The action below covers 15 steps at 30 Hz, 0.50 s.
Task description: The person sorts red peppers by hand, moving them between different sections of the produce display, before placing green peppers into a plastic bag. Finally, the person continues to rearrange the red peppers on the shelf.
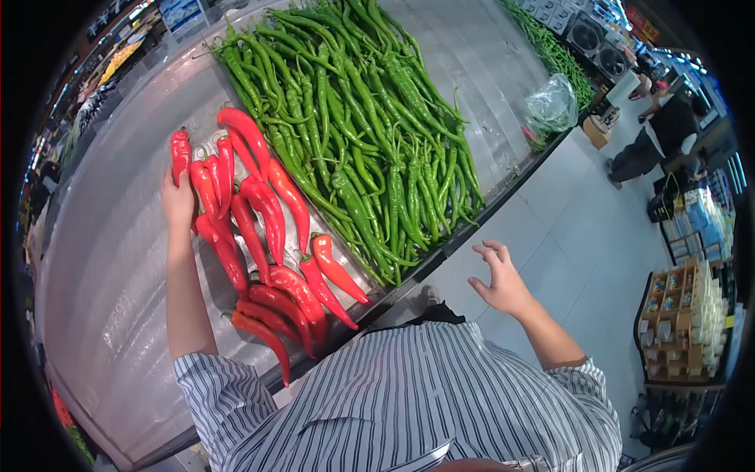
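Red chili peppers (263,208) lie in a loose group on the metal display counter, several of them side by side and overlapping. At the group's far left edge, my left hand (178,198) has its fingers closed around the lower end of one red pepper (181,149), which points away from me. Part of those fingers is hidden behind the peppers. My right hand (503,282) hovers over the floor beside the counter edge, fingers apart and slightly curled, holding nothing. A large pile of long green peppers (354,134) borders the red ones on the right.
The display counter (102,259) has a dark front edge close to my body. A clear plastic bag (552,104) sits at its right end, near more green vegetables (550,47). Across the aisle, a person (664,138) stands by shelves (680,315) of goods.
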### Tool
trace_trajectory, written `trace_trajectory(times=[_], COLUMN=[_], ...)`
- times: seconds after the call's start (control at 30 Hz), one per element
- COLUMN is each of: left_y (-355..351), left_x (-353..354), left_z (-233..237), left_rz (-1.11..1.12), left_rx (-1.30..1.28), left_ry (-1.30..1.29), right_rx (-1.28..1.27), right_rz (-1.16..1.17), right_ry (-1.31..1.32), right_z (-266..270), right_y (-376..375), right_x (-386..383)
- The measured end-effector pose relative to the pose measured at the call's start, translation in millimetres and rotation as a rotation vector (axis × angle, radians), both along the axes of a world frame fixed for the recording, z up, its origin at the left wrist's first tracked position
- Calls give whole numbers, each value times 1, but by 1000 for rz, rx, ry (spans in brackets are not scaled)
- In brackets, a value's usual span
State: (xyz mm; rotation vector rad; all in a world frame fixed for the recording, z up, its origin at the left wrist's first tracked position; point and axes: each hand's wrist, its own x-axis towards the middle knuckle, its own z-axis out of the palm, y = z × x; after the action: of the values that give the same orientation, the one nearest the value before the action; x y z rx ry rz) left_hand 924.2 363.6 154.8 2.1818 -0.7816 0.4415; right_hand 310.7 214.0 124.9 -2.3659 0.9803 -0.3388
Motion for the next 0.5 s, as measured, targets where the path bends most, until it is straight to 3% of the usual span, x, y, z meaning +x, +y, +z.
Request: trace_trajectory(times=[0.1,0.17,0.23,0.3,0.37,0.43,0.5], left_y=[43,82,133,186,230,271,298], left_x=[-58,-128,-196,-269,-355,-439,-522], left_z=[-3,-7,-36,-79,-121,-182,-236], left_rz=[70,-24,78,298,616,836,999], left_rx=[-8,-376,-390,-329,-314,-35,271], left_ry=[-36,33,10,-43,182,185,409], right_rx=[67,100,305,238,288,350,339], right_rz=[7,88,61,118,223,324,553], right_ry=[-26,-37,56,271,284,312,251], right_z=[-15,-25,-34,-43,-58,-82,-119], right_y=[-14,-19,-21,-22,-28,-34,-49], right_x=[-18,-25,-38,-50,-69,-88,-108])
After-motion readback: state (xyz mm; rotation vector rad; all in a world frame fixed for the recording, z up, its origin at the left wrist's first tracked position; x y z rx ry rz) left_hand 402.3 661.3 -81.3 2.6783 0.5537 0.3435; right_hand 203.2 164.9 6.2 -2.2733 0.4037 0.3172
